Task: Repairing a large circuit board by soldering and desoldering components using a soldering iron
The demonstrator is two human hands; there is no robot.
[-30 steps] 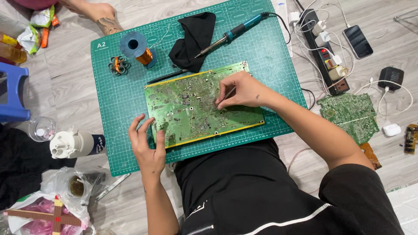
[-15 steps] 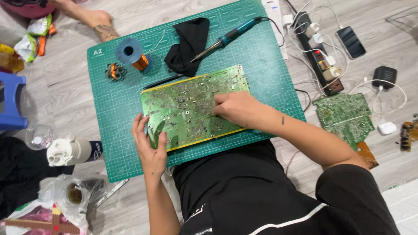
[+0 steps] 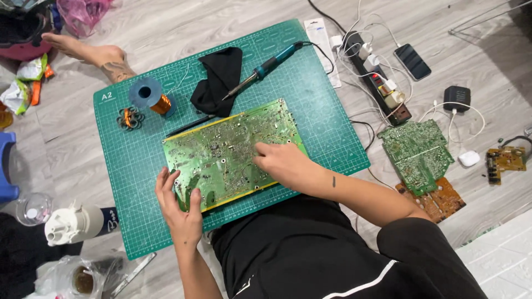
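Note:
A large green circuit board point(image 3: 221, 152) lies solder side up on a green cutting mat point(image 3: 310, 111). My left hand point(image 3: 177, 205) grips the board's near left corner, thumb on top. My right hand point(image 3: 282, 163) rests on the board's right half with the fingertips pressed down on the solder side; I cannot tell whether it pinches anything. A soldering iron point(image 3: 266, 69) with a teal handle lies at the mat's far side, beside a black cloth point(image 3: 219, 80). A blue spool of copper wire point(image 3: 152, 97) and a small copper coil point(image 3: 129, 118) sit at the mat's far left.
Right of the mat lie a power strip point(image 3: 377, 77) with plugged chargers, a phone point(image 3: 413, 61), a smaller green board point(image 3: 418, 152) over a brown one, and another small board point(image 3: 507, 160). Another person's foot point(image 3: 94, 55) rests at the mat's far left. A white bottle point(image 3: 75, 224) lies near left.
My right hand has slid down and left across the board, from its far right part to its middle right. The left hand keeps its grip. The view shifted.

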